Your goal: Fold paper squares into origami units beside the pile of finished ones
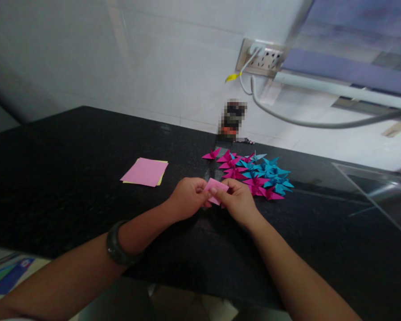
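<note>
Stretching beneath everything, a dark desk point(87, 214) carries a close group of paper birds point(267, 169), magenta and blue, one of them paler. To the right of the birds runs a clear straight edge point(369, 199); whether it belongs to a panel or a basin, I cannot tell. Well left of the birds lies a stack of square sheets point(144, 171), pink on top with yellow showing beneath. Nearer the wearer than the birds, and mostly to their left, the left hand point(189, 198) and right hand point(239, 198) come together. Each has its grip closed on the smallest thing, a folded pink paper point(217, 183), thumbs on its upper face.

Judging by that hold, the fold wants its edges matched before any pressure, one thumb pinning the layers while the other runs firmly along the crease; bracing the paper against the desk should sharpen the line. As for containers, I can make out none for certain: birds and sheets alike appear to sit directly on the desk.
</note>
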Action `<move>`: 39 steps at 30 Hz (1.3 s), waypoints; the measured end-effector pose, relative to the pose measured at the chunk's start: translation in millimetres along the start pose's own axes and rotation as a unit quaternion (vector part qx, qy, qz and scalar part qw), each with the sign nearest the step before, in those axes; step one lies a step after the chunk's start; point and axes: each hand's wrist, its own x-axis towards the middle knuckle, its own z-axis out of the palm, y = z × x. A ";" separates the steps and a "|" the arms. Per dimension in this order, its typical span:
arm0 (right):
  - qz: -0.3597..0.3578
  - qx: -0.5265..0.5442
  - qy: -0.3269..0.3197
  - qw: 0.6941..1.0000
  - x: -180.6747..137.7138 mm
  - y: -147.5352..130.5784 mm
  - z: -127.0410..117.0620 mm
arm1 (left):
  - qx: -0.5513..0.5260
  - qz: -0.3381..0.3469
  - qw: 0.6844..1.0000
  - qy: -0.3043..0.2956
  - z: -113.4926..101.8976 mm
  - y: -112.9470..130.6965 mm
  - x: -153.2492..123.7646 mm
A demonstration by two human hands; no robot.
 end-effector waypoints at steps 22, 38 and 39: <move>-0.210 -0.129 0.056 0.967 -4.5 -2.9 -7.1 | 0.037 0.014 0.999 0.006 -13.3 -1.7 3.1; -0.248 -0.074 0.061 0.964 -2.3 2.7 -6.8 | -0.232 -0.021 0.972 0.040 -8.3 -9.0 9.3; -0.245 -0.077 0.057 0.965 -2.9 1.7 -6.7 | -0.221 -0.009 0.974 0.048 -8.3 -9.4 9.4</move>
